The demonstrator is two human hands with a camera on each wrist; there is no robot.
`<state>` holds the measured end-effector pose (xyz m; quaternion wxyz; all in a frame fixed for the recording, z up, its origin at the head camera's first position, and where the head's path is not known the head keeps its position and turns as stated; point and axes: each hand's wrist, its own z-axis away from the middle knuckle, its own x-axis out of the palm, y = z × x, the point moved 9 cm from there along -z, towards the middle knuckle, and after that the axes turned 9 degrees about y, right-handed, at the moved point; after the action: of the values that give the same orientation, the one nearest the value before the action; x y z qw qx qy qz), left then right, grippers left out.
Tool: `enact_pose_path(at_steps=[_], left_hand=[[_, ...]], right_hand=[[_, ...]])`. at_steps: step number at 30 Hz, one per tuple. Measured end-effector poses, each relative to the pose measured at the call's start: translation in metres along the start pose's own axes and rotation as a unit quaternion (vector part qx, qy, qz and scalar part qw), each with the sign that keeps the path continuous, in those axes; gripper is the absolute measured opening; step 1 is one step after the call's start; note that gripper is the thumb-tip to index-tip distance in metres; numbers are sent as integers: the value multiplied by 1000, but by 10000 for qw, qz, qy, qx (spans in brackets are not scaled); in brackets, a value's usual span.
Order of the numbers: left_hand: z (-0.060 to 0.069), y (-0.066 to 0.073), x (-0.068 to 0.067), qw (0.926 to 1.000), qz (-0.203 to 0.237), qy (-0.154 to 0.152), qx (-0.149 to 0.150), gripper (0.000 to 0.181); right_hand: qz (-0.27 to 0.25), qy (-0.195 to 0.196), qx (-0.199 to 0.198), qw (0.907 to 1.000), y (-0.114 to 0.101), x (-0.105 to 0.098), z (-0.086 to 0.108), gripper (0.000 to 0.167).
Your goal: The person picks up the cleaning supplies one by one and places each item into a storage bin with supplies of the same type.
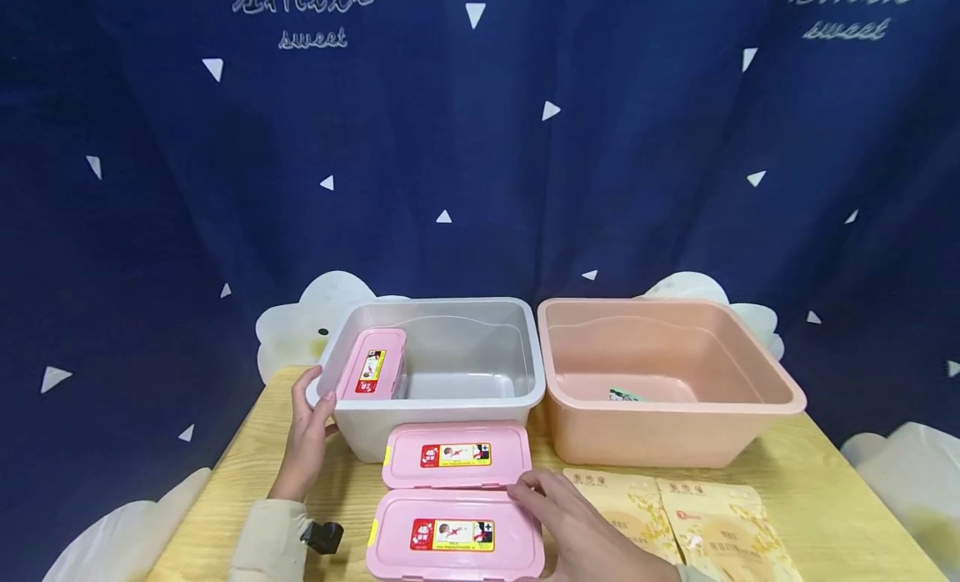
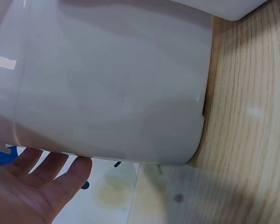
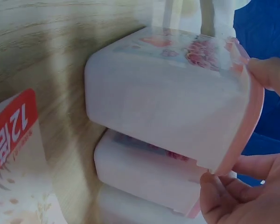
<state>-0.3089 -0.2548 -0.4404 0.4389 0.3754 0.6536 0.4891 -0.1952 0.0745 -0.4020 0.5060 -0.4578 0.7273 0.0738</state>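
Observation:
At the front left corner of a grey plastic bin point(image 1: 435, 415), my left hand point(image 1: 303, 440) grips the rim. In the left wrist view its fingertips lie against the bin's side. My right hand point(image 1: 577, 528) holds the right end of the nearer pink-lidded box point(image 1: 390, 532); the right wrist view shows thumb and fingers on opposite edges of its lid point(image 3: 252, 121). Just behind that stands a second pink-lidded box point(image 1: 405, 461), in front of the bin. A third pink-lidded box point(image 1: 393, 365) is inside the bin, along its left wall.
A peach plastic bin point(image 1: 645, 436) stands right of the grey one, with a small green-and-white item point(image 1: 624, 395) on its floor. Two yellow pouches point(image 1: 720, 524) lie before it on the wooden table point(image 1: 202, 532). A dark blue curtain point(image 1: 480, 148) hangs behind.

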Motion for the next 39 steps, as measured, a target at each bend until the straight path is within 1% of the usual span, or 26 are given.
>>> enact_pose_path(at_steps=[3, 4, 10, 11, 14, 17, 18, 21, 23, 25, 26, 28, 29, 30, 32, 36, 39], left_hand=[[2, 2, -5, 10000, 21, 55, 26, 58], [2, 2, -5, 10000, 45, 42, 19, 58], [0, 6, -2, 9998, 202, -56, -48, 57], [0, 6, -1, 9997, 214, -54, -45, 57], [-2, 6, -1, 9998, 183, -54, -41, 57], [-3, 5, -2, 9998, 165, -54, 5, 56], [-3, 5, -3, 9999, 160, -57, 25, 56], [-3, 5, -5, 9998, 191, -58, 82, 55], [-3, 6, -6, 9997, 217, -74, 124, 55], [-3, 7, -6, 9995, 244, -78, 174, 55], [-4, 7, -5, 9994, 268, -73, 203, 54], [-4, 8, -5, 9992, 290, -68, 249, 54], [-5, 8, -4, 9992, 290, -67, 265, 54], [-5, 8, -3, 9991, 298, -68, 277, 54], [-5, 7, -2, 9991, 326, -68, 274, 53], [-4, 5, -3, 9996, 173, -64, 198, 54], [-3, 5, -5, 10000, 0, -13, 83, 56]], right_hand=[[-189, -467, 503, 9975, 3, 9, -1, 92], [-249, -497, 547, 9970, 4, 10, 0, 93], [-286, 67, 43, 9996, 1, 8, 2, 92], [-390, 9, 179, 9991, 4, 10, 3, 93], [-651, -78, 394, 9971, 7, 14, 4, 94], [-758, -41, 450, 9961, 8, 14, 5, 93], [-756, -23, 416, 9963, 8, 14, 5, 92], [-880, -99, 501, 9948, 6, 14, 5, 91], [-1067, -248, 641, 9919, 5, 16, 4, 92], [-1425, -404, 766, 9860, 2, 17, 1, 94], [-1520, -449, 780, 9843, 0, 17, 0, 94], [-1681, -488, 682, 9822, -6, 17, -4, 95], [-1693, -472, 606, 9826, -8, 16, -5, 95], [-1672, -453, 564, 9833, -9, 16, -6, 95], [-1428, -361, 406, 9883, -10, 16, -6, 95], [-1211, -253, 271, 9919, -5, 20, -1, 92], [-1382, -229, 349, 9895, 2, 26, 3, 91]])
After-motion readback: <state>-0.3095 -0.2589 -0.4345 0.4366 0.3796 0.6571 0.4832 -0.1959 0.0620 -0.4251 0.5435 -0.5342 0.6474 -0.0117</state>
